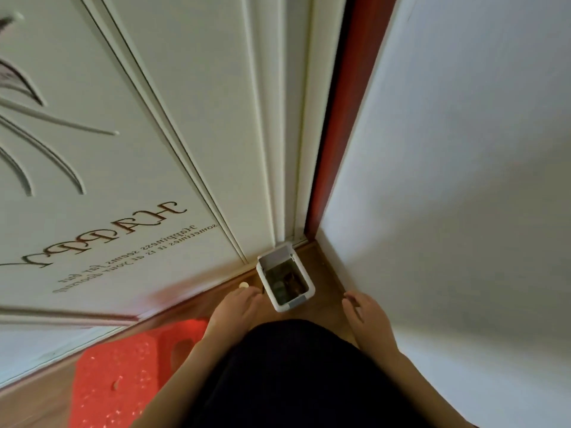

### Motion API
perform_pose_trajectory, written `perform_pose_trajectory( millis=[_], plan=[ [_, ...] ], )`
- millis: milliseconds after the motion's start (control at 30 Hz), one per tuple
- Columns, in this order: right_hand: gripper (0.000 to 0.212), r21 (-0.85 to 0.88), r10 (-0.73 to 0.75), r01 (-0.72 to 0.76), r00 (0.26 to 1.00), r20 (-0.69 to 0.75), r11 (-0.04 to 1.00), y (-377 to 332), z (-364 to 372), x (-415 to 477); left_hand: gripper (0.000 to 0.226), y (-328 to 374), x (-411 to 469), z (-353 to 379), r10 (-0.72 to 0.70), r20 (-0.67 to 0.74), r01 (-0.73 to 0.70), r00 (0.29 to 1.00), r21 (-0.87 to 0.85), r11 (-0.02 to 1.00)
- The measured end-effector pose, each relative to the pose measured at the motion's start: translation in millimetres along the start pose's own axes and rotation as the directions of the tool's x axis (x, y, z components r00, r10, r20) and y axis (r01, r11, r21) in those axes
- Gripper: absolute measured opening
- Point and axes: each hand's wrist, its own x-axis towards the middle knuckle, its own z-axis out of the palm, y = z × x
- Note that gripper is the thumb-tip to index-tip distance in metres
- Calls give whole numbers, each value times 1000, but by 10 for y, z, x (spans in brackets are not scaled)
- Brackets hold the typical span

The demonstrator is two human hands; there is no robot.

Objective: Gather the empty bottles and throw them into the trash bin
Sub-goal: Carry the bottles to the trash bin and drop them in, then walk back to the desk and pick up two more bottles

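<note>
A small white trash bin (pixel 279 302) stands on the wooden floor in the corner, between a white door and a white wall. Its lid is up and dark rubbish shows inside; I cannot make out single bottles in it. My left hand (pixel 238 307) hangs just left of the bin, fingers loosely apart, holding nothing. My right hand (pixel 366 313) hangs to the right of the bin, near the wall, also with nothing in it. No bottle is visible outside the bin.
A small pale round cap-like thing (pixel 244 285) lies on the floor by the door, left of the bin. A red mat (pixel 123 375) covers the floor at lower left. The white door (pixel 123 149) with lettering fills the left, the wall (pixel 463 180) the right.
</note>
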Motion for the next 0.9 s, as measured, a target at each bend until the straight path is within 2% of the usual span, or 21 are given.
perform_pose_trajectory(
  millis=[167,267,367,533,700,767,900],
  plan=[
    [25,88,130,-114,971,-201,990,-168,7,-242,25,68,363,-241,191,43,-190,981,-22,982],
    [23,179,225,-169,905,-361,969,-323,80,-464,25,79,609,-370,309,125,-317,943,47,947],
    [23,308,370,-246,810,-456,919,-445,262,-785,25,135,746,-475,440,224,-463,869,62,884],
    [27,505,602,-351,612,-514,788,-531,904,-1540,22,106,671,-441,556,418,-629,718,47,776],
    [20,709,840,-450,321,-438,542,-682,1643,-2455,25,-40,353,-52,514,626,-680,586,35,732],
    [19,789,899,-430,208,-386,439,-750,1872,-2786,23,14,157,144,497,715,-722,491,15,691],
    [21,896,960,-359,1,-279,260,-842,2264,-3365,23,308,-324,562,494,828,-837,263,-59,544]
  ],
)
